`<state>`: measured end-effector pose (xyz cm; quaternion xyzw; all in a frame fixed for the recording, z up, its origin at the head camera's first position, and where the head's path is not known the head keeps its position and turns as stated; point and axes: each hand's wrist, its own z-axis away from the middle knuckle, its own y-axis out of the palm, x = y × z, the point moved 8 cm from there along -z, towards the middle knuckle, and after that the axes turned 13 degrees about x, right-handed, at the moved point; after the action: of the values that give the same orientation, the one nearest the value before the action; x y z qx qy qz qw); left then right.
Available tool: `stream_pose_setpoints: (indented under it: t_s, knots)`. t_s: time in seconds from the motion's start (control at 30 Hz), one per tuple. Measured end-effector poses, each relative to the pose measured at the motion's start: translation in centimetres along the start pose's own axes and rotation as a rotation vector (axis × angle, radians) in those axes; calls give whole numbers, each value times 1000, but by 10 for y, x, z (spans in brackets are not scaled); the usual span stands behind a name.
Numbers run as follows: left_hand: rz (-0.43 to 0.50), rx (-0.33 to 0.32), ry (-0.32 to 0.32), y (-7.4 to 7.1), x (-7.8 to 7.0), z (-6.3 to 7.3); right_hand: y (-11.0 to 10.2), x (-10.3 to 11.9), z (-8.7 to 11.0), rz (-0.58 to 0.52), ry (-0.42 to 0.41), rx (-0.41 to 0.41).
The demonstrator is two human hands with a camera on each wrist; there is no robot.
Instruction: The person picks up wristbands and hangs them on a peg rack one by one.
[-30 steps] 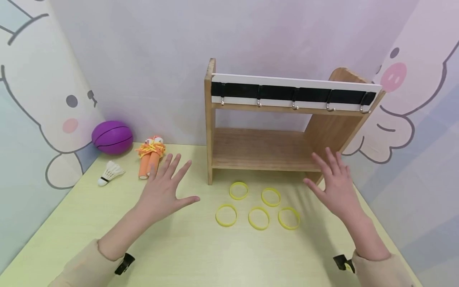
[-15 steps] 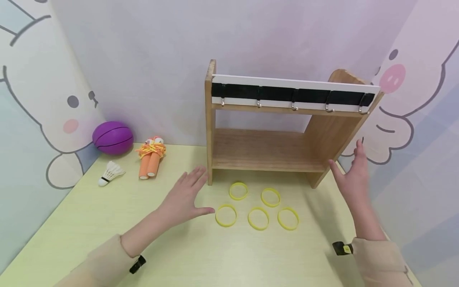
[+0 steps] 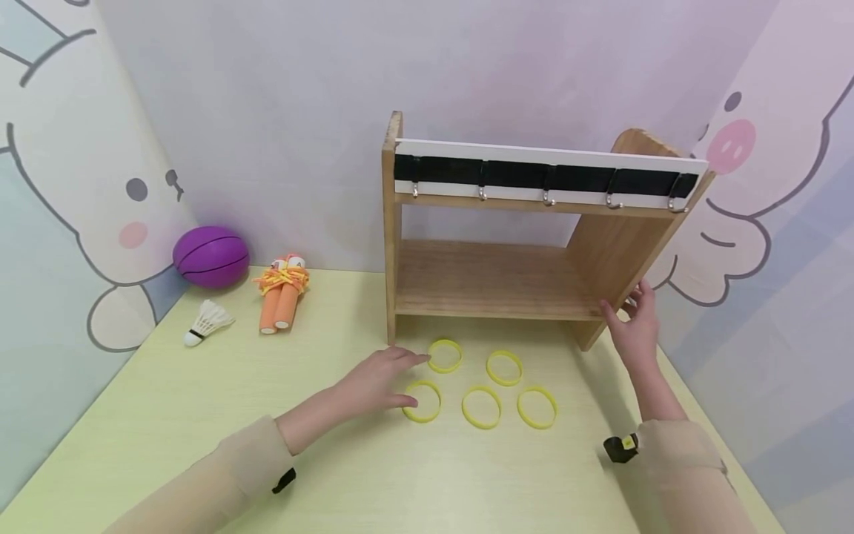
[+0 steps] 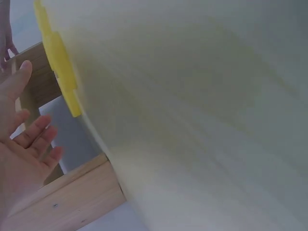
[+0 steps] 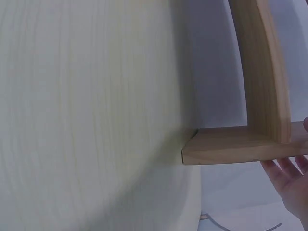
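Observation:
A small wooden shelf point(image 3: 494, 278) stands at the back right, with a white strip point(image 3: 507, 150) of metal hooks along its top front. My right hand point(image 3: 635, 334) grips its right side panel point(image 3: 610, 245), thumb on the inner face and fingers round the outer face. The right wrist view catches those fingers point(image 5: 284, 173) against the panel. Several thin yellow wristbands point(image 3: 480, 406) lie flat in front of the shelf. Over the two leftmost ones, my left hand point(image 3: 373, 382) hovers with thumb and fingers apart, holding nothing; its palm point(image 4: 21, 163) shows in the left wrist view.
On the table point(image 3: 200, 415), a purple ball point(image 3: 210, 257) rests in the back left corner. Beside it are a white shuttlecock point(image 3: 208, 321) and an orange-handled jump rope point(image 3: 283, 293). Printed cartoon walls point(image 3: 300, 148) enclose the back and sides.
My left hand has moved right and down to the wristbands. My right hand first lifted outward, then came in and took hold of the shelf's right panel.

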<state>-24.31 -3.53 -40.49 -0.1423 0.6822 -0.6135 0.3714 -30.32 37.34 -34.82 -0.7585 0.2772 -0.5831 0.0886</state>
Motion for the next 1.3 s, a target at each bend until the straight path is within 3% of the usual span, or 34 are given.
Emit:
stream_pose_setpoints:
  t_s: [0.23, 0.47, 0.83, 1.03, 1.3]
  knots:
    - [29, 55, 24, 13, 8, -17, 2, -15, -6, 13, -30, 22]
    - [97, 81, 40, 17, 12, -27, 7, -2, 0, 13, -83, 105]
    - [253, 85, 43, 21, 20, -34, 12, -9, -1, -69, -72, 155]
    - [320, 52, 41, 15, 23, -33, 13, -14, -1, -99, -54, 155]
    - [357, -12, 40, -9, 23, -29, 14, -14, -2, -137, -66, 163]
